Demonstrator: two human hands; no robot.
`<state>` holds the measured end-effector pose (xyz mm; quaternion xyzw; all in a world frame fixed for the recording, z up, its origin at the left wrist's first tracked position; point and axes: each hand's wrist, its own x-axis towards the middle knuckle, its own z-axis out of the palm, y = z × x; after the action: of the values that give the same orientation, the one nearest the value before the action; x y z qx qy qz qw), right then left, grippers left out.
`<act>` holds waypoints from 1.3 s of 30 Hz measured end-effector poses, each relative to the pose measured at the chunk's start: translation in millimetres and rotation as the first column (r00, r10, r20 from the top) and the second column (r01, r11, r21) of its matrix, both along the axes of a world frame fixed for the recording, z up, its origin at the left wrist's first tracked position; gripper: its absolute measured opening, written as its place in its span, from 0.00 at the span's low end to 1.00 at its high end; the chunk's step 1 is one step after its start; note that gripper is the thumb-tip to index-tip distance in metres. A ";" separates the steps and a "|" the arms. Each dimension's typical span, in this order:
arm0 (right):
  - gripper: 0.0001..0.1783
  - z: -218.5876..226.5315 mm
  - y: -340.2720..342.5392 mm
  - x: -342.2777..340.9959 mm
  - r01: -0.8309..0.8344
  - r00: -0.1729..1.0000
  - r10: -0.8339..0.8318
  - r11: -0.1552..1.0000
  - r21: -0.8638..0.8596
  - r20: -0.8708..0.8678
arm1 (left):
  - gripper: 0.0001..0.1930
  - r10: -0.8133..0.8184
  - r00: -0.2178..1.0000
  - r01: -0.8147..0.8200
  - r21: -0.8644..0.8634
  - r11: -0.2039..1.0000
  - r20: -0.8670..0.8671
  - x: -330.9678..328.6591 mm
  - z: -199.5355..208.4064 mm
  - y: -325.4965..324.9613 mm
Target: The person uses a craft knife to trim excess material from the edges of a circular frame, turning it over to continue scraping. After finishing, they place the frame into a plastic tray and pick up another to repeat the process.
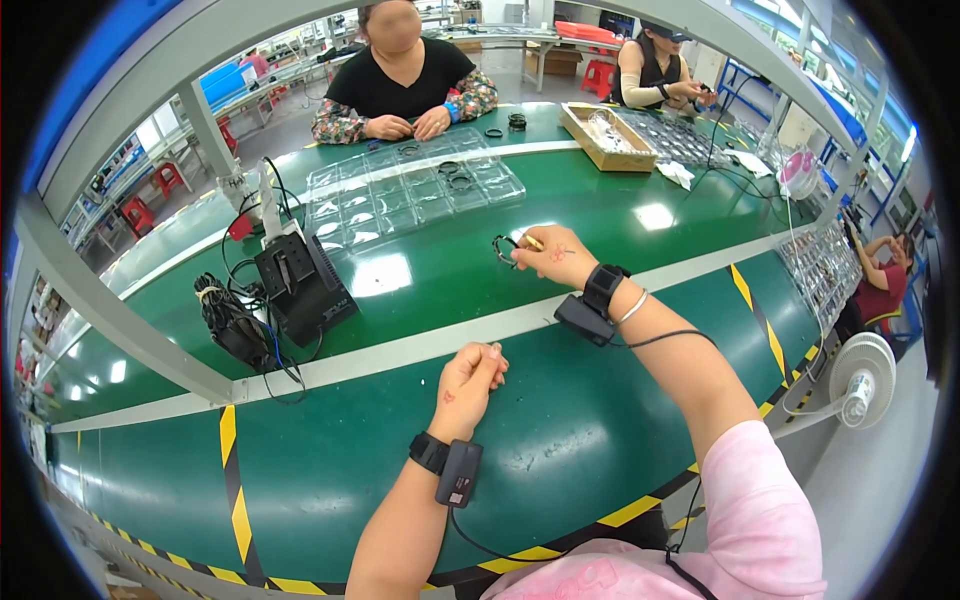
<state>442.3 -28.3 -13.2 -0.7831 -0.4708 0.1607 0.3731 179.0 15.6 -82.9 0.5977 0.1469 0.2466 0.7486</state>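
My right hand is reached out over the green belt, past the pale metal rail. Its fingers are closed on a thin black ring, which stands out to the left of the fingertips. A short brass-coloured stick-like piece also pokes out of this grip; its kind is too small to tell. Nearer to me, my left hand is above the dark green work surface with the fingers curled together. Whatever it pinches, if anything, is hidden. Beyond both hands lies a clear compartmented plastic tray with several black rings in it.
A black device with bundled cables stands at the left by the rail. Across the belt a person works, near a cardboard box. Another person sits at the far right. A white fan is at right.
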 end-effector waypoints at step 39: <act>0.12 -50.7 206.2 105.6 0.089 0.815 -0.030 0.993 -0.073 0.579 | 0.10 -0.052 0.997 0.054 0.042 0.998 -0.056 -5.7 3.4 -0.1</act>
<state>547.9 178.0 -63.9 -0.8265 -0.5285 -0.0732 0.1795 173.3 15.5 -79.6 0.6241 0.1459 0.2135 0.7373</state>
